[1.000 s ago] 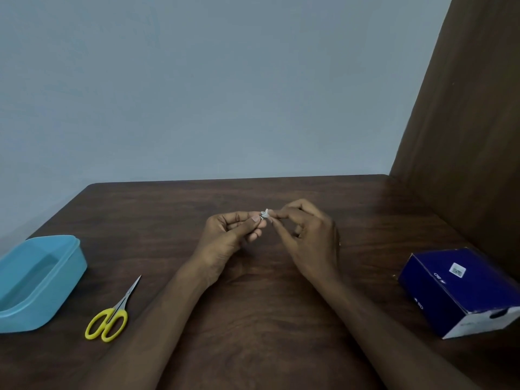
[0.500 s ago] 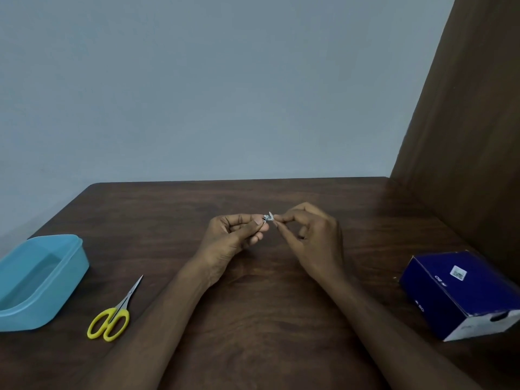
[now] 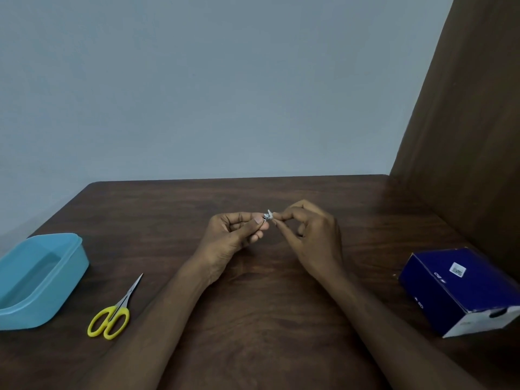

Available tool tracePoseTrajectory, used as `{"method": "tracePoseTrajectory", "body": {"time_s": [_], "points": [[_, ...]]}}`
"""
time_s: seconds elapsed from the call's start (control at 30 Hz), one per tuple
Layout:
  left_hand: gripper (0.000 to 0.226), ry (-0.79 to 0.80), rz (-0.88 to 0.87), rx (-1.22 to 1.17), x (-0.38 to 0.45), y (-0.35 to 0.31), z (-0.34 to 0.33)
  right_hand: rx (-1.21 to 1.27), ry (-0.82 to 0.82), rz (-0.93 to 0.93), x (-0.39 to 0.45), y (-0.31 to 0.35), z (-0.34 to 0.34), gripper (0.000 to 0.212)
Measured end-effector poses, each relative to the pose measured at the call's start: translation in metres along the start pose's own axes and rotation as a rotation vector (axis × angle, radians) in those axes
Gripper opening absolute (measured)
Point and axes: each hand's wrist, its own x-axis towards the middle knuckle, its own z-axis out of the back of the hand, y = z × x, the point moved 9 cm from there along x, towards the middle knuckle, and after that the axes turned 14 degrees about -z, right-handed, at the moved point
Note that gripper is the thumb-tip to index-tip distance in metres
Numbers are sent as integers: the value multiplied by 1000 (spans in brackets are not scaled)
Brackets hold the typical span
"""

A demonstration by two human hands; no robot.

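I see my left hand point(image 3: 230, 237) and right hand point(image 3: 309, 237) both pinching one tiny whitish-silver object point(image 3: 268, 215) between fingertips, held just above the middle of the dark wooden table point(image 3: 267, 319).

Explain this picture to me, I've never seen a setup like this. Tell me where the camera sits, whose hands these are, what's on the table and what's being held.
There is no machine here: a person works with two bare hands. The single picture comes from a wide-angle camera worn on the person's head, looking forward and down, so both arms reach in from the bottom edge. On the dark wooden table lie a light blue plastic container at the left, yellow-handled scissors beside it with the blades closed, and a dark blue cardboard box at the right. In the middle, the left hand and the right hand both pinch one small pale object between thumb and fingertips. It is too small to identify.
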Motion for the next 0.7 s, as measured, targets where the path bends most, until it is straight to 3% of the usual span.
{"method": "tracePoseTrajectory", "body": {"time_s": [0.37,0.5,0.7], "points": [[13,9,-2,4,2,3,1,-32,-20,-29,3,-8,2,5],[12,22,-14,9,2,3,1,11,-1,58,-2,6,1,1],[17,-41,-87,45,6,2,7,101,-121,12,4,-3,19,4]]}}
